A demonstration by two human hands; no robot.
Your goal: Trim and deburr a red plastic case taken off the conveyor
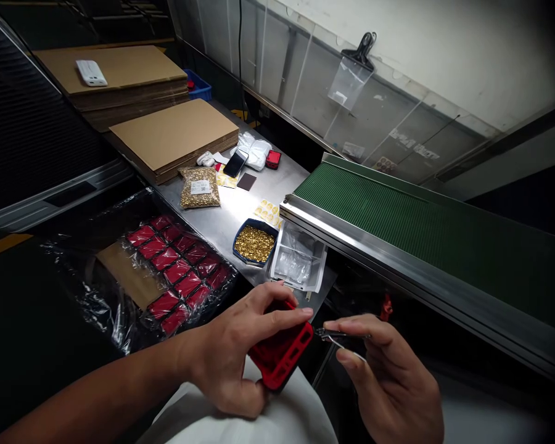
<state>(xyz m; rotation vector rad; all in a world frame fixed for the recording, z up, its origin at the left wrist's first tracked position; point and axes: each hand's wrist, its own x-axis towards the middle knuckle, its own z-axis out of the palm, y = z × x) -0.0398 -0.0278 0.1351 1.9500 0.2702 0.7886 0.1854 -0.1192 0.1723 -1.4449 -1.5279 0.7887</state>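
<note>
My left hand (pixel 240 345) is closed around a red phone case (pixel 287 357), tilted above my lap, with its edge openings facing right. In my right hand (pixel 388 376) a nail clipper (pixel 340 337) is pinched between thumb and fingers. The clipper's jaws are at the upper right corner of the case; whether they touch it I cannot tell. Beyond my hands stand a dark blue dish of small gold-coloured metal parts (pixel 254 243) and a white bin (pixel 320 266) holding clear plastic bags.
A plastic-lined box (pixel 141 308) of red cases is at left. Cardboard stacks (pixel 176 132), a bag of gold parts (pixel 200 188), a phone (pixel 235 163) and yellow stickers (pixel 269 211) lie on the metal table (pixel 176 223). A green conveyor belt (pixel 374 203) extends right.
</note>
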